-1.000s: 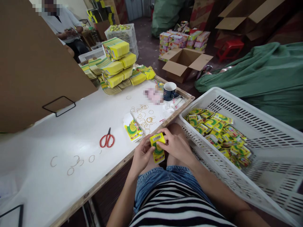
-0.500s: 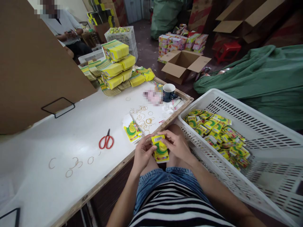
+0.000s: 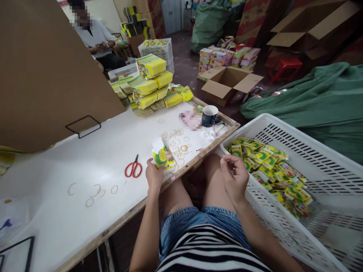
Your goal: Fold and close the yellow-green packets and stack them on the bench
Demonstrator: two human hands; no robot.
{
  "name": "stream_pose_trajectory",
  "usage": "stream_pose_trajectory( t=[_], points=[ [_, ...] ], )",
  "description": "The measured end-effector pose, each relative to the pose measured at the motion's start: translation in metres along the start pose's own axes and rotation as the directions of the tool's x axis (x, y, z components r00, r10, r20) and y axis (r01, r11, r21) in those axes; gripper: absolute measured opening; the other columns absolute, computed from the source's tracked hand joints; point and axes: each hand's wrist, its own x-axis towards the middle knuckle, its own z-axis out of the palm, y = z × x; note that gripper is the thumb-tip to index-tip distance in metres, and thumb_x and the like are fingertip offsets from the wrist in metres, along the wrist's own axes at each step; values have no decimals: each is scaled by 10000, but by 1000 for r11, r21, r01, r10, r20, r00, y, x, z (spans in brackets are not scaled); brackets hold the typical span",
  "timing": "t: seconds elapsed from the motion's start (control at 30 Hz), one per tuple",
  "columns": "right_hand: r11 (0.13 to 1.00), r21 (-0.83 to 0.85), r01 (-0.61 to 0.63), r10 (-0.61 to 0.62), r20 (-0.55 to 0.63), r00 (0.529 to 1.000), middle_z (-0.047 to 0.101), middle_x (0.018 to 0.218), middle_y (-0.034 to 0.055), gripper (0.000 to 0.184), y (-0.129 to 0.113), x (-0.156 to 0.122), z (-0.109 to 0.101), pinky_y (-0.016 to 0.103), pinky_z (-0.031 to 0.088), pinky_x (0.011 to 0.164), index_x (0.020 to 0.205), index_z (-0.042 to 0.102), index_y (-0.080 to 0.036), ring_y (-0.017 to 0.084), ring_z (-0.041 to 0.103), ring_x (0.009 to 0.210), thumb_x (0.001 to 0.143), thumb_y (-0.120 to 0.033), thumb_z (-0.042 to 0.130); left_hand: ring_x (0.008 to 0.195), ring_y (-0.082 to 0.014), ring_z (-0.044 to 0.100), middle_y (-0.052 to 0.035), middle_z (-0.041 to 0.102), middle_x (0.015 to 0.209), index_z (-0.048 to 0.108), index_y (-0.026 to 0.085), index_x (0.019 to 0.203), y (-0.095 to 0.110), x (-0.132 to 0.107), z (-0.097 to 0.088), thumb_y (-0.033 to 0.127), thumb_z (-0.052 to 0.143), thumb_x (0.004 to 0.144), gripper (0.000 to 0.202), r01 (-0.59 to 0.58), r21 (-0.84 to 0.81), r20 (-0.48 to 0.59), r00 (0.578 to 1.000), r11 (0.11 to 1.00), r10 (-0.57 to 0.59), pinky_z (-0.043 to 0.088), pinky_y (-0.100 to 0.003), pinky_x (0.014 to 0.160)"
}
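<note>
- The left hand [image 3: 154, 175] lies on the near edge of the desk [image 3: 85, 158]. Its fingers are bent forward against the near end of a small stack of yellow-green packets [image 3: 164, 158]. I cannot tell whether they pinch the stack or only rest on it.
- The stack sits just inside the desk's wooden lip, at 12 o'clock from that hand. A sideways nudge could fan the packets out or tip some over the lip onto the lap.
- Loose rubber bands [image 3: 178, 145] lie at 1 o'clock from the stack, some just beside it. A sliding packet could catch on one or drag it along.
- Red scissors [image 3: 134, 170] lie at 9 o'clock from the left hand, near it, with the blades pointing away. A careless sweep that way could knock them.
- The right hand [image 3: 234, 177] hangs over the knee, fingers loosely curled, with nothing visible in them.
- At 3 o'clock from it stands a white slotted crate [image 3: 306, 149] of loose packets [image 3: 269, 166]. Its rim is just beside the wrist and could snag it.
- A mug [image 3: 209, 115] stands at the desk's far corner, well apart from both hands, so there is little risk of a spill.
</note>
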Motion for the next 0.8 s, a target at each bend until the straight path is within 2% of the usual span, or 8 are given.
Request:
stream_pose_trajectory(
  t=[0.17,0.3,0.37,0.43,0.53,0.63,0.7,0.8],
  points=[
    [998,61,-13,4,154,988,633,868,60,145,-9,-18,17,319,492,684,938,628,-204,192,595,772,923,-318,540,721,-209,602,-38,611,766,583,134,1168,5,-6,-14,184,582,790,382,-51,-138,-65,997,989,43,477,-336,718],
    [992,56,111,-123,314,941,665,1061,109,217,-26,-21,29,360,513,728,1111,617,-223,221,607,854,932,-271,505,707,-171,577,-22,612,767,664,176,1038,27,-36,-19,263,580,824,245,-188,-318,-19,981,929,192,480,-285,689],
    [982,50,183,-188,378,907,634,1200,118,337,-33,-22,35,372,515,746,1256,555,-235,229,596,895,922,-249,516,711,-166,558,-20,615,779,696,201,972,39,-57,-18,270,606,831,181,-317,-472,25,928,822,373,464,-287,705],
    [981,65,184,-195,411,890,630,1207,110,379,-35,-23,39,358,519,732,1302,514,-240,214,592,856,923,-238,514,731,-168,549,-14,603,762,704,223,996,48,-76,-17,256,619,842,179,-371,-555,67,872,745,484,449,-284,715],
    [989,100,108,-140,401,905,644,1105,89,311,-33,-26,39,317,519,663,1236,529,-231,167,568,715,926,-236,512,747,-171,549,-22,613,791,702,225,1017,53,-90,-14,247,614,860,181,-345,-602,122,852,721,509,439,-278,707],
    [994,86,64,-90,349,933,636,1020,79,299,-29,-27,36,304,513,637,1209,521,-217,159,555,687,913,-251,547,738,-176,556,-31,622,788,710,208,975,54,-94,-14,270,620,864,156,-301,-623,182,842,722,508,441,-283,697],
    [995,57,87,-101,331,938,631,1056,95,338,-29,-27,34,322,519,668,1241,511,-216,170,561,720,910,-260,564,737,-180,557,-31,617,774,712,204,962,54,-94,-15,286,627,862,156,-286,-634,181,848,718,498,442,-284,694],
    [991,59,122,-135,385,913,617,1169,112,354,-30,-28,33,334,527,690,1270,507,-231,166,563,725,920,-252,552,741,-179,554,-28,607,773,711,207,967,55,-97,-15,304,632,858,166,-267,-657,138,877,705,460,448,-284,700]
  ],
)
